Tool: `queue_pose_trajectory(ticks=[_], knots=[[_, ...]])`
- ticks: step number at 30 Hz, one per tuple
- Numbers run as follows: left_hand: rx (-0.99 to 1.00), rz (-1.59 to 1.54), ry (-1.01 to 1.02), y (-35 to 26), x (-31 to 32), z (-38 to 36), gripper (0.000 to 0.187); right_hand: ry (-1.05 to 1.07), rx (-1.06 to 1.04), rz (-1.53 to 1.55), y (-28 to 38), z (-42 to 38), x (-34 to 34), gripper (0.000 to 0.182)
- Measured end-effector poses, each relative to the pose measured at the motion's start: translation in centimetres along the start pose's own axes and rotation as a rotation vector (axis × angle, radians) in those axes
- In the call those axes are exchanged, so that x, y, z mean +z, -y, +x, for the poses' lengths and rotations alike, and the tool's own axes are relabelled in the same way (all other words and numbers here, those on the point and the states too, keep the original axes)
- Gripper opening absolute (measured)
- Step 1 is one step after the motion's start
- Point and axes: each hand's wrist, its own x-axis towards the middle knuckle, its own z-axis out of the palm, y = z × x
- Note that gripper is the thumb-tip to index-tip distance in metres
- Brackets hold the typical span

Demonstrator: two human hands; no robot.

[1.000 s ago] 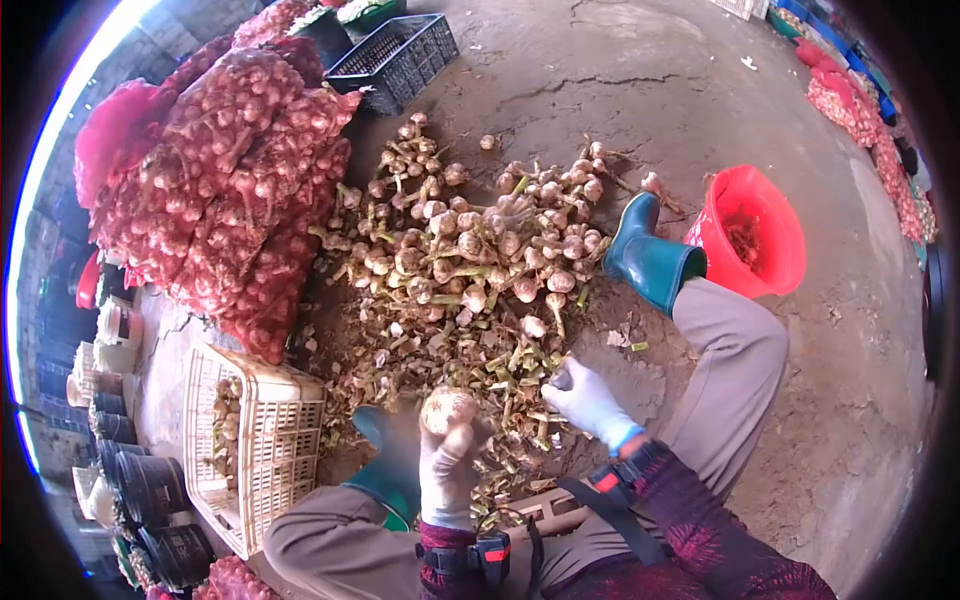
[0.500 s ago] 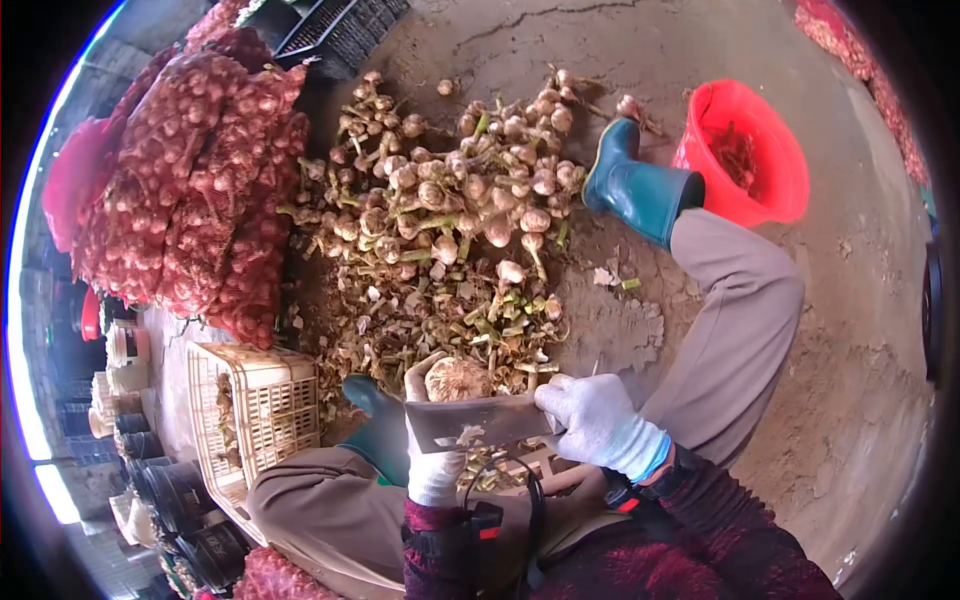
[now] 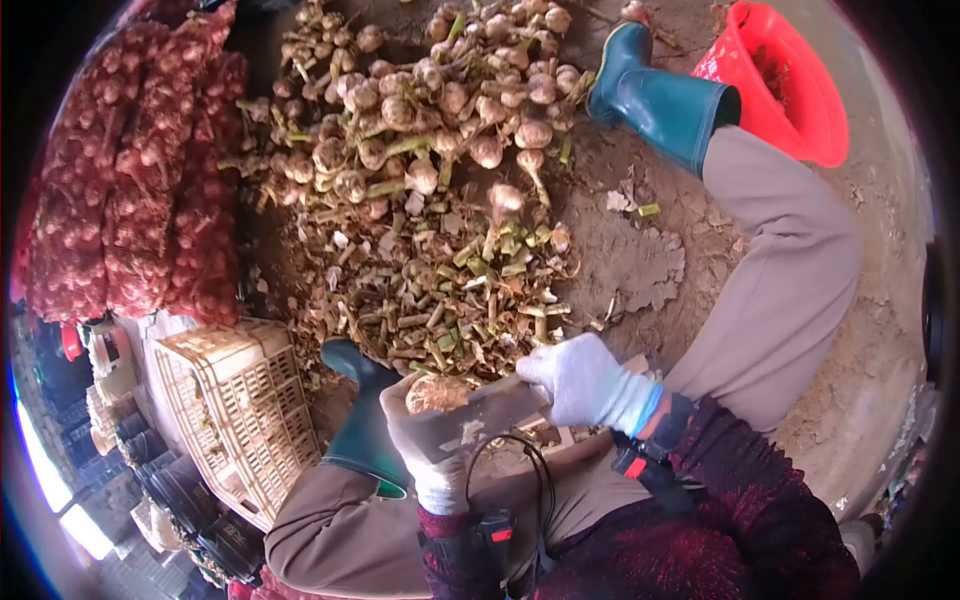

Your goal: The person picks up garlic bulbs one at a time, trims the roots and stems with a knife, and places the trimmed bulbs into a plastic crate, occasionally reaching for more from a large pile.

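Observation:
In a white glove, my left hand (image 3: 405,425) is wrapped round a garlic bulb (image 3: 436,392), which shows above the blade. My right hand (image 3: 585,380), gloved too, grips a broad-bladed knife (image 3: 490,415). The blade lies across the front of the bulb and overlaps the left fingers in this view; a pale scrap sticks to it. The knife's handle is hidden in my right fist. Beyond the hands are cut stalks and peelings (image 3: 430,310), and past these a heap of garlic with stems (image 3: 400,130).
My green boots (image 3: 660,105) stand either side of the heap. A red bucket (image 3: 780,90) with scraps inside is at the upper right. Full red net sacks (image 3: 140,180) are stacked at the left, above a cream plastic crate (image 3: 240,420). Dark tubs (image 3: 180,490) line the lower left.
My view has tilted, so the heap and bucket sit higher in the picture. Both hands still hold the bulb and the knife; the blade now slants up toward the right.

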Motion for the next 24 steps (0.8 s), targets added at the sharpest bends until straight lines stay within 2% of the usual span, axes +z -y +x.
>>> queue_pose_trajectory(ticks=[1, 2, 3, 5, 7, 8, 9, 10, 11, 13, 16, 18, 20, 21, 23, 24], knots=[[0.011, -0.092, 0.016, 0.3, -0.2, -0.2, 0.078, 0.023, 0.015, 0.024, 0.0, 0.2, 0.2, 0.021], [-0.062, -0.037, -0.011, 1.1, -0.8, 0.1, 0.079, 0.029, 0.013, 0.018, -0.1, 0.6, 0.7, 0.021], [-0.079, -0.153, -0.047, 0.9, -0.3, 0.1, 0.079, 0.028, 0.009, 0.006, -0.2, 0.8, 1.0, 0.02], [-0.018, -0.082, -0.085, 1.6, -0.8, 0.3, 0.075, 0.033, 0.0, 0.004, -0.2, 1.3, 1.4, 0.019], [-0.004, -0.164, -0.074, -0.2, -1.5, -0.3, 0.074, 0.027, -0.005, 0.001, -1.0, 1.6, 1.3, 0.018], [-0.003, -0.24, -0.054, -1.4, -1.6, -0.8, 0.073, 0.175, 0.202, -0.171, -2.5, 1.8, 0.8, 0.018], [0.101, -0.193, -0.032, -2.9, -2.3, -1.9, 0.074, 0.309, 0.426, -0.322, -3.3, 1.6, 0.5, 0.018], [0.156, -0.235, -0.024, -3.8, -3.5, -2.1, 0.074, 0.217, 0.376, -0.242, -3.1, 1.6, 0.7, 0.02], [0.244, -0.333, -0.062, -4.1, -3.4, -1.6, 0.074, 0.013, 0.395, -0.112, -1.7, 2.0, 0.4, 0.021], [0.173, -0.537, -0.11, -5.2, -3.2, -1.4, 0.076, -0.09, 0.428, 0.039, 2.9, 2.4, -3.0, 0.023], [0.097, -0.547, -0.146, -5.1, -2.4, -1.5, 0.085, -0.219, 0.35, 0.282, 6.6, 0.9, -4.6, 0.018], [0.082, -0.511, -0.156, -3.3, -2.3, -0.8, 0.085, -0.321, 0.337, 0.58, 7.7, 0.2, -3.3, 0.018], [0.148, -0.625, -0.073, -1.3, -1.7, -0.3, 0.07, -0.456, 0.315, 0.848, 6.6, 0.0, 1.3, 0.019], [0.115, -0.758, -0.059, -1.9, -0.8, 0.0, 0.073, -0.34, 0.43, 0.961, 5.9, 0.1, 2.4, 0.017], [0.018, -0.778, -0.187, -0.5, -0.3, 0.3, 0.066, -0.364, 0.495, 0.798, 5.3, 0.9, 3.2, 0.017], [-0.011, -0.804, -0.154, -0.4, -0.1, 0.5, 0.059, -0.365, 0.506, 0.8, 5.3, 1.3, 2.7, 0.017]])
